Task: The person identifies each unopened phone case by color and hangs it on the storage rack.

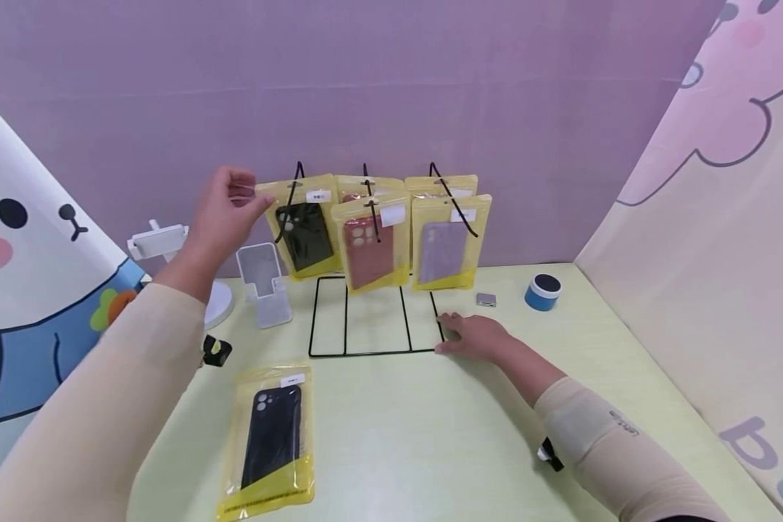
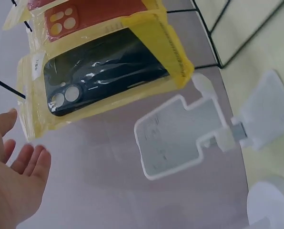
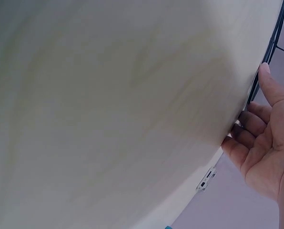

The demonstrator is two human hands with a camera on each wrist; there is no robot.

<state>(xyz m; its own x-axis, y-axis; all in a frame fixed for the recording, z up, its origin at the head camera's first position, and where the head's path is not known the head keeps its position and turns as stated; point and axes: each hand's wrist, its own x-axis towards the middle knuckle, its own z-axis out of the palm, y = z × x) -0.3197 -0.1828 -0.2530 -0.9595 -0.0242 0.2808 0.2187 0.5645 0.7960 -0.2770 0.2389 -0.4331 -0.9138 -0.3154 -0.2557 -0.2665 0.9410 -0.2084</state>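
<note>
My left hand (image 1: 225,210) is raised at the upper left corner of a yellow-edged clear bag with a black phone case (image 1: 305,239), hung on the left prong of a black wire display rack (image 1: 359,354). Its thumb lies by the bag's edge; in the left wrist view the fingers (image 2: 33,160) are spread and the bag is not gripped. My right hand (image 1: 473,336) is low at the right end of the rack's base, and its curled fingers and thumb hold the base wire. Bagged red (image 1: 370,254) and purple (image 1: 444,250) phone cases hang on the other prongs.
Another bagged black phone case (image 1: 274,428) lies on the table at front left. A grey phone stand (image 1: 264,286) and a white round-based stand (image 1: 218,304) are left of the rack. To the right are a small grey item (image 1: 486,299) and a blue-and-white cylinder (image 1: 543,292).
</note>
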